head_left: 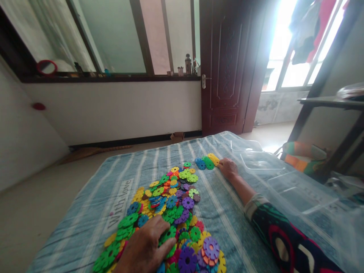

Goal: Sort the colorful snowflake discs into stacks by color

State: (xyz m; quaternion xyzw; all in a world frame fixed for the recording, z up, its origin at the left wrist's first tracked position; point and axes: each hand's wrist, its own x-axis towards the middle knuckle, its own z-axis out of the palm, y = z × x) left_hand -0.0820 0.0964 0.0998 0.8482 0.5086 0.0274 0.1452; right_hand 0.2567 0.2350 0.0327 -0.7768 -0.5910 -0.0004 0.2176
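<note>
A long heap of notched plastic discs [171, 201] in green, yellow, blue, purple and other colours lies on the striped blue cloth [227, 212]. My left hand [149, 242] rests on the near part of this heap, its thumb and fingers apart around a green disc [168, 235]. Farther off to the right, my right hand [228, 168] touches the end of a short row of discs. That row has blue discs [200, 163], green discs [208, 163] and yellow discs [213, 159]. My right fingers are bent together at the yellow end, and their tips are hidden.
Clear plastic containers [263, 160] and lids stand along the right side of the cloth. Beyond the cloth are a dark red door [227, 68] and a ledge [127, 79] with a flask [188, 64]. A shelf [332, 102] is at the right.
</note>
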